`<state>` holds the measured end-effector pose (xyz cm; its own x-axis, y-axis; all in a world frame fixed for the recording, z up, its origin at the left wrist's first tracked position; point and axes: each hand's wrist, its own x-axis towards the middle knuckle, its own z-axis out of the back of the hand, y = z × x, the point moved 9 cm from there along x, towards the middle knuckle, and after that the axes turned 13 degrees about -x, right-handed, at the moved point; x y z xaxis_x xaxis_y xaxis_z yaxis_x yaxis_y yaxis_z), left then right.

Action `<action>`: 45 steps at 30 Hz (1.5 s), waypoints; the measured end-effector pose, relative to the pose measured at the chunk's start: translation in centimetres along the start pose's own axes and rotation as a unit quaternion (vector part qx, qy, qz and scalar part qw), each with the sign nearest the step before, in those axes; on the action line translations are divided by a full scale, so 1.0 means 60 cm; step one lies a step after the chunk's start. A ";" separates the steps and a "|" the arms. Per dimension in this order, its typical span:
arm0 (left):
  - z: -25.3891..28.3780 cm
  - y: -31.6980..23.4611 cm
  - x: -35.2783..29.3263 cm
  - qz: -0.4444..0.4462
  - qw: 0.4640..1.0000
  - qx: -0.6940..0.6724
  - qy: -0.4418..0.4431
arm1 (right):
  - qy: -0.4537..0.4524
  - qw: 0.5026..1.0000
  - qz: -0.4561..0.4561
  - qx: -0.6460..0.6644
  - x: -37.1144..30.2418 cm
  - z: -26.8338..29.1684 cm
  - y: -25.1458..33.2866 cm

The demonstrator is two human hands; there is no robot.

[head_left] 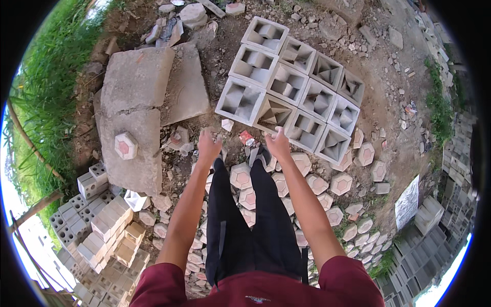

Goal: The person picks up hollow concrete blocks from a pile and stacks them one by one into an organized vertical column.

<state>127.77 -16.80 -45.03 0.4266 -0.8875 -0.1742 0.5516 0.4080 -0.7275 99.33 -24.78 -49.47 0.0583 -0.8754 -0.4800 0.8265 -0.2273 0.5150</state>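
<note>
In front of me lies a grid of pale concrete blocks [311, 94], each with a hollow, angular face. My right hand [279, 144] is at the near edge of a block with a folded, star-like recess [274, 113]. Its thumb and fingers are apart; whether they touch the block I cannot tell. My left hand [208, 147] hangs over rubble to the left of the grid, fingers loosely bent and apart, holding nothing. Close to it is a small white chunk [227, 125]. A crumpled red and white wrapper [246, 137] lies between the hands.
Hexagonal pavers [240, 175] cover the ground around my legs. At left are cracked concrete slabs [132, 87] with one hexagonal paver [126, 146] on top. Stacked blocks [105, 225] stand at lower left, more grey blocks [419, 261] at right. Grass [53, 92] borders the left.
</note>
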 end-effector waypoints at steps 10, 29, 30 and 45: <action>-0.264 0.215 0.322 0.030 0.987 0.003 0.158 | -0.006 0.999 -0.029 0.030 0.289 -0.240 -0.028; 0.278 -0.378 0.050 -0.070 0.912 -0.110 0.389 | -0.201 0.976 -0.047 0.076 -0.396 0.311 0.234; 0.256 -0.334 0.049 0.035 0.881 -0.255 0.396 | -0.229 0.969 -0.022 0.086 -0.429 0.342 0.260; 0.269 -0.478 -0.265 0.246 0.540 -0.473 0.651 | -0.379 0.836 -0.165 0.361 -0.833 0.375 0.251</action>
<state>116.74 -10.95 -10.68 -0.8510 -0.3704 -0.3724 -0.2739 0.9179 -0.2871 96.29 5.96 -1.74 -0.7033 -0.6714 -0.2338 0.1581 -0.4683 0.8693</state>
